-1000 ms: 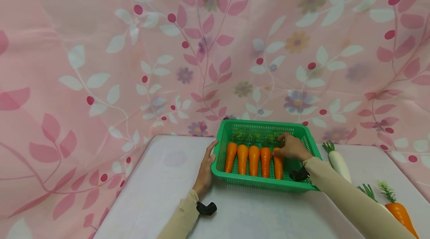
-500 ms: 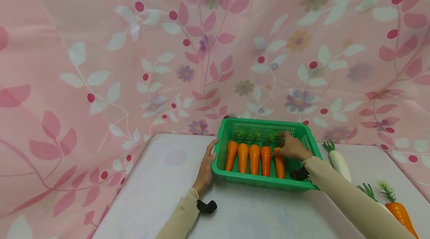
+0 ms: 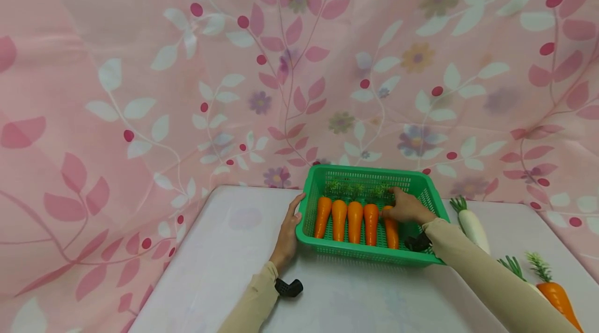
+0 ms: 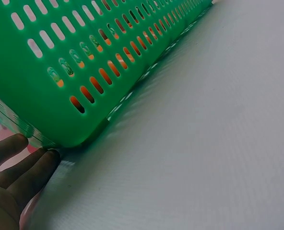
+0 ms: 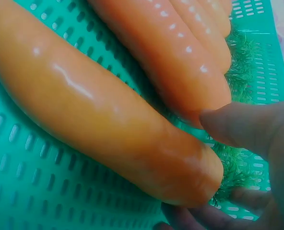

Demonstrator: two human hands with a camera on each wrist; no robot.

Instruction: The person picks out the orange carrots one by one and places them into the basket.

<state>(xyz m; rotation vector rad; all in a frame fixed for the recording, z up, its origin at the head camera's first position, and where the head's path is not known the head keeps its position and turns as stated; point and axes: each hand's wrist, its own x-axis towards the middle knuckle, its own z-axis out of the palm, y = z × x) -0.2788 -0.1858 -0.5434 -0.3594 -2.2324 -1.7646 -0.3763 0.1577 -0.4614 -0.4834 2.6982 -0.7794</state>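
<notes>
A green plastic basket (image 3: 365, 254) holds several orange carrots (image 3: 354, 221) side by side, their leafy tops (image 3: 355, 189) toward the back wall. My right hand (image 3: 406, 207) reaches inside and grips the top end of the rightmost carrot (image 3: 392, 233). In the right wrist view, the thumb (image 5: 238, 122) lies on one side of that carrot (image 5: 108, 115), by the neighbouring one, and the fingers curl under the other side. With fairly straight fingers, my left hand (image 3: 284, 242) rests against the basket's left side; in the left wrist view, the fingers (image 4: 31, 175) are at its lower corner.
To the right of the basket, a white radish (image 3: 473, 229) lies on the white tabletop (image 3: 224, 250). Another carrot (image 3: 559, 299) and a partly hidden radish (image 3: 513, 268) lie nearer the right front. A pink floral cloth (image 3: 262, 114) hangs behind the table.
The rightmost carrot's lower tip has swung slightly to the right, with my right hand at its top end. My left hand stays at the basket's side.
</notes>
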